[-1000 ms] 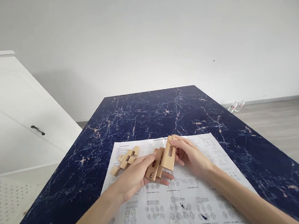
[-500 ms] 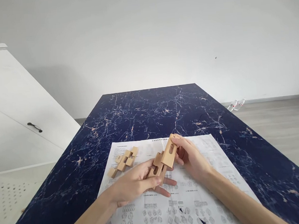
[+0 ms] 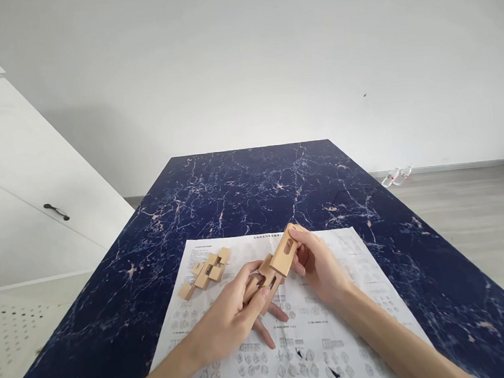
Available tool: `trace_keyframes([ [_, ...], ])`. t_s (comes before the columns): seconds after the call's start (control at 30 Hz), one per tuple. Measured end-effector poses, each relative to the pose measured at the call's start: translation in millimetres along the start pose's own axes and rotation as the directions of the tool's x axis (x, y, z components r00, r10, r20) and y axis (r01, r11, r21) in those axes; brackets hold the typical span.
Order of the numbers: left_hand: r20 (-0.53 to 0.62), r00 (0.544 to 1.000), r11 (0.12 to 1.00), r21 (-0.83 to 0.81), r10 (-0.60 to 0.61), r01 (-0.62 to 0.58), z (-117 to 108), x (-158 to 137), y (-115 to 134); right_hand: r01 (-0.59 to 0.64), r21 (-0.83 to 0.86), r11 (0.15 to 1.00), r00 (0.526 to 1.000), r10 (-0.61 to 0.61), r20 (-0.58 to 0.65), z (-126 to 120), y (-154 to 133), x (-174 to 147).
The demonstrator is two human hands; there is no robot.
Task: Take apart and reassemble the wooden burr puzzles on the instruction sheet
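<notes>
Slotted wooden piece (image 3: 280, 260), lower centre of frame: pinched in right hand (image 3: 327, 265), grip nearly together. Adjoining wooden pieces (image 3: 265, 270): left hand (image 3: 234, 317), grip curled about them; could slip onto printed sheet (image 3: 308, 328) should that hold slacken. Clear bottles (image 3: 403, 176), right of frame: contents indiscernible.

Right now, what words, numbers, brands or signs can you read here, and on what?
None reads surely.
Paper sheet: heading, small text and captions, too small and blurred.
Wooden piece in the right hand: dark mark near the thumb, unclear.
Loose wooden pieces: one dark mark, too small.
Bottles: red markings, too small.
</notes>
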State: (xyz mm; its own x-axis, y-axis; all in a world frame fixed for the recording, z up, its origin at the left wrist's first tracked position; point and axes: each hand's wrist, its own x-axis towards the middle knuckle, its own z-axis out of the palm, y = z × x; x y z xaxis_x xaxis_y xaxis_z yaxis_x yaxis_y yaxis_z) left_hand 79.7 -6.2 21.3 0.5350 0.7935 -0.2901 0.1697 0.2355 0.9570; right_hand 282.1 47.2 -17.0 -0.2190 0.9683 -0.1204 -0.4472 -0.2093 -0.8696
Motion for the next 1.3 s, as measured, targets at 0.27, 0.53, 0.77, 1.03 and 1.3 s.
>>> trace_keyframes([
  [0.27, -0.224, 0.972, 0.940, 0.340, 0.074, 0.007, 7.2, 2.7, -6.0, 0.003, 0.000, 1.000, 1.000, -0.003, -0.007, -1.3, 0.4, 0.8],
  [0.53, -0.236, 0.942, 0.827, 0.558, 0.237, -0.069, 11.5, 5.5, -16.3, -0.004, 0.043, 0.999, 0.999, 0.006, -0.039, -2.6, -3.5, -0.6],
  [0.77, -0.204, 0.930, 0.802, 0.582, 0.304, -0.134, 13.8, 6.2, -19.3, 0.011, 0.122, 0.992, 0.996, 0.000, -0.091, -2.1, -3.9, 1.0],
  [1.03, -0.235, 0.919, 0.790, 0.601, 0.316, -0.118, 10.9, 7.1, -27.4, 0.011, 0.116, 0.993, 0.996, 0.000, -0.094, -2.4, -3.3, 1.0],
  [1.3, -0.211, 0.931, 0.837, 0.527, 0.296, -0.146, 10.5, 6.3, -25.9, 0.000, 0.156, 0.988, 0.993, 0.018, -0.116, -1.0, -4.3, 1.0],
])
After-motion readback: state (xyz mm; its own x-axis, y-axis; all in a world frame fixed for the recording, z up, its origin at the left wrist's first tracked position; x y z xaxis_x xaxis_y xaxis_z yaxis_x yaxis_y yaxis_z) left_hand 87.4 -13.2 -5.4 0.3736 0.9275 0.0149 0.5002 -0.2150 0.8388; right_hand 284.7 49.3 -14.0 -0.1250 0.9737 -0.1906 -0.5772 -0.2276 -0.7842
